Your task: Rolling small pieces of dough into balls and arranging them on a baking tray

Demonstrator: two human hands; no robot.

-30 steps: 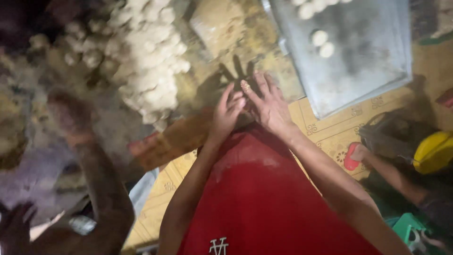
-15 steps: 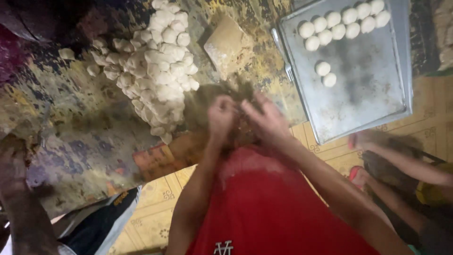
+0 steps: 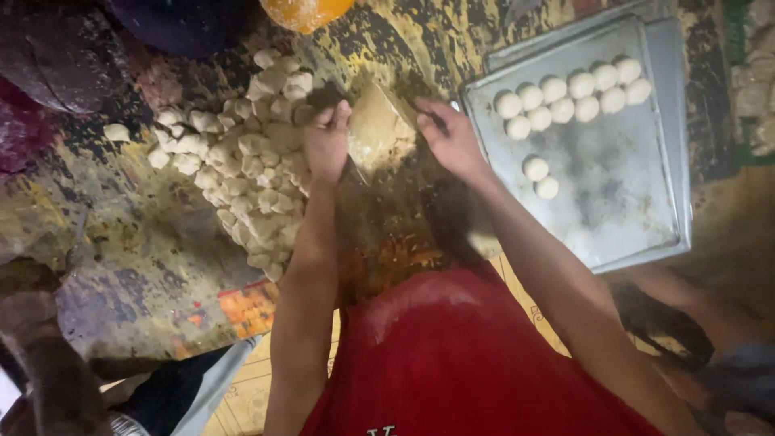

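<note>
My left hand (image 3: pixel 327 141) reaches forward to the right edge of a big heap of pale dough pieces (image 3: pixel 234 153), fingers curled down; what they hold is hidden. My right hand (image 3: pixel 452 141) lies just left of a grey metal tray (image 3: pixel 622 210), its fingers bent toward a tan flat block (image 3: pixel 378 129) that sits between both hands. The tray carries a double row of round dough balls (image 3: pixel 573 89) along its far side and two loose balls (image 3: pixel 537 178) nearer to me. My red top (image 3: pixel 484 363) fills the lower middle.
The worn, paint-stained work surface (image 3: pixel 145 242) stretches to the left. An orange round object (image 3: pixel 307 10) sits at the top edge. Another person's arm (image 3: pixel 48 363) shows at the bottom left, and someone's limbs (image 3: pixel 710 355) at the bottom right. More dough (image 3: pixel 759 89) lies at the far right.
Both hands, held together close to my chest before, have spread apart and reached forward, the left to the dough heap, the right toward the tray's left edge. The view has tilted up.
</note>
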